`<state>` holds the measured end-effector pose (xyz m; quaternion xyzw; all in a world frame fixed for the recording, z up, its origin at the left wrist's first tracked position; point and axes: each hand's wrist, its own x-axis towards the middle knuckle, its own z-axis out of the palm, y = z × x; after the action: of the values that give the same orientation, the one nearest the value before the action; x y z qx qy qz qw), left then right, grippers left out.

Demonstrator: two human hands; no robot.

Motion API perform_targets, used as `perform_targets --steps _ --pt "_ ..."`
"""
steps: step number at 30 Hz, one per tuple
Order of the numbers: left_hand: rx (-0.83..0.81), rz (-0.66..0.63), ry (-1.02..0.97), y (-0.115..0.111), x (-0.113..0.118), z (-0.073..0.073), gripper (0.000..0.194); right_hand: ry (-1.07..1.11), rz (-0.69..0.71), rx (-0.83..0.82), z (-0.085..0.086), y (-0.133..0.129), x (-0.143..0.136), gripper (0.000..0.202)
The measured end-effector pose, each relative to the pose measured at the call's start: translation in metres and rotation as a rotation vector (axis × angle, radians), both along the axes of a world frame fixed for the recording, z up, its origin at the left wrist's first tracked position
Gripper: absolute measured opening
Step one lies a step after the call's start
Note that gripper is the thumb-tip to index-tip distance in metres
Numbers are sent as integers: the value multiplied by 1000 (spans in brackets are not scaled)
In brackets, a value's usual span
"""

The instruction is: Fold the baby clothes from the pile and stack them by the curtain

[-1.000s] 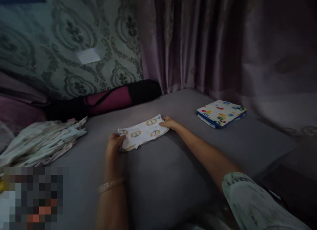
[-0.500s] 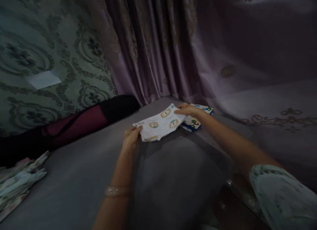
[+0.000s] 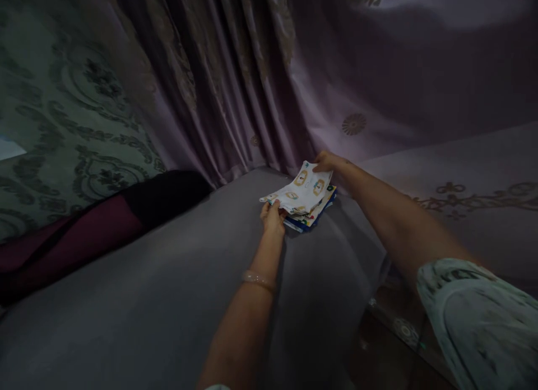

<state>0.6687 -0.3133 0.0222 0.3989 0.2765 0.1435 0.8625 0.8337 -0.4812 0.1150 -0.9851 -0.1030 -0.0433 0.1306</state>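
A white cloth with orange-yellow printed figures (image 3: 300, 189) is spread between my two hands, over a small stack of folded colourful cloths (image 3: 310, 222) on the grey surface. My left hand (image 3: 273, 215) pinches its near left edge, thumb on top. At its upper right corner my right hand (image 3: 328, 162) has its fingers closed on the cloth. The stack beneath shows yellow, blue and white edges; most of it is hidden by the white cloth.
The grey padded surface (image 3: 159, 289) reaches back to purple curtains (image 3: 235, 87). A black and maroon long bag (image 3: 96, 227) lies along the patterned wall at left. A dark glossy surface (image 3: 390, 345) is at lower right.
Both hands have carried the white cloth right, onto the stack. The view has turned right, and the pile of clothes at the left has left the picture.
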Motion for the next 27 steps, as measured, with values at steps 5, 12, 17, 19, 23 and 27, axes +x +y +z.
perform_targets --steps 5,12,17,19,23,27 --pt "-58 13 -4 -10 3 -20 46 106 45 -86 -3 -8 6 37" --pt "-39 -26 37 -18 -2 -46 49 64 12 -139 -12 -12 4 43" --pt "135 -7 81 -13 -13 -54 67 -7 -35 -190 -34 -10 -6 36" --pt "235 -30 115 -8 -18 -55 72 -30 -46 -215 -46 -8 -10 33" --pt "394 -126 110 7 -37 -60 66 -34 -65 -234 -66 -2 -17 28" --pt "484 -235 104 35 -67 -63 48 2 -85 -185 -81 8 -26 32"
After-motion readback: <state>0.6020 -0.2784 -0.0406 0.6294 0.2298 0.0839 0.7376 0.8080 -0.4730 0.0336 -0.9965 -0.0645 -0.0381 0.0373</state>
